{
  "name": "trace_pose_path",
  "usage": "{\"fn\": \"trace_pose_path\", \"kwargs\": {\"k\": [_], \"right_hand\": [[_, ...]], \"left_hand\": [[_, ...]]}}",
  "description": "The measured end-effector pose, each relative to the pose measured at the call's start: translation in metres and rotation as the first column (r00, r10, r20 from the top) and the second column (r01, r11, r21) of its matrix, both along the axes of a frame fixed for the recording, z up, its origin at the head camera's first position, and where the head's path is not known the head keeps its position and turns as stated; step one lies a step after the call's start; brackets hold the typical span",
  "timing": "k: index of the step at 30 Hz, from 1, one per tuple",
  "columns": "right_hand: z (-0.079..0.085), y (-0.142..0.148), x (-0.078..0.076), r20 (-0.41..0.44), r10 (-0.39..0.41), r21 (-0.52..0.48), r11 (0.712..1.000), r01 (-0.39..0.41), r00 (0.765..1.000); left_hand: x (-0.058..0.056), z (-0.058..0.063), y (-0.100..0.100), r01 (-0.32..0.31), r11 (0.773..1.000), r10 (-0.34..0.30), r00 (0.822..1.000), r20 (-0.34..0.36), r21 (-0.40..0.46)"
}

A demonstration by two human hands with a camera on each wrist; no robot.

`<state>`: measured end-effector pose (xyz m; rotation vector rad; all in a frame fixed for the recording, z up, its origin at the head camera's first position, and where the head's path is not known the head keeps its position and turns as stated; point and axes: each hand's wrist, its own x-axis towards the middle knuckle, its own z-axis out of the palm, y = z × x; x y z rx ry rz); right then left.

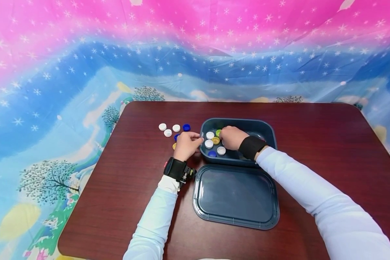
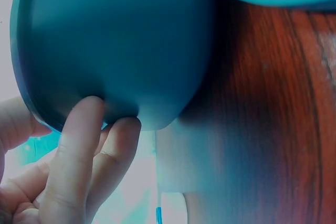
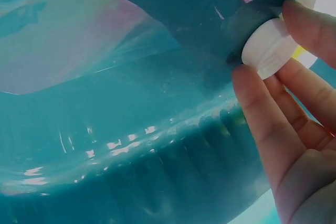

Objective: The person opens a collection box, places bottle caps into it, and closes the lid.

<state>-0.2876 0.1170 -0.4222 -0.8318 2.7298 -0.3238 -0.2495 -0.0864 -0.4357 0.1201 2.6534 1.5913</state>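
Note:
A dark blue-grey plastic container (image 1: 270,131) sits on the table. My left hand (image 1: 186,145) holds its left end, the thumb at the rim and the fingers (image 2: 79,140) against the outer wall. Inside the container my right hand (image 1: 234,138) pinches a white bottle cap (image 3: 269,48) between thumb and fingertips, close to the bottom. On the floor of the container, left of that hand, lie several caps: white caps (image 1: 209,144), a yellow cap (image 1: 216,140), a green cap (image 1: 219,132) and a blue cap (image 1: 212,154).
In front of the container its matching lid (image 1: 235,196) lies flat. Left of the container are loose white caps (image 1: 167,133), a blue cap (image 1: 186,127), and another blue cap and a yellow cap (image 1: 174,146) partly behind my left hand. A patterned cloth (image 1: 195,61) hangs behind the brown table (image 1: 117,191).

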Motion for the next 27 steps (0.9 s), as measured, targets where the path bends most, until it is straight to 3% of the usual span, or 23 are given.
{"fn": "trace_pose_path", "kwargs": {"k": [11,18,27], "right_hand": [[0.010,0.011,0.005,0.008,0.017,-0.076,0.997,-0.016,1.000],[0.030,0.019,0.011,-0.001,0.005,-0.054,0.999,-0.005,1.000],[0.062,0.038,0.021,-0.020,-0.069,-0.131,0.989,0.065,0.997]], "left_hand": [[0.001,0.002,0.001,0.001,1.000,-0.001,1.000,0.000,0.000],[0.000,0.001,0.001,-0.004,1.000,0.004,1.000,0.003,0.000],[0.001,0.001,0.000,-0.009,1.000,0.009,1.000,0.013,0.006]]}}
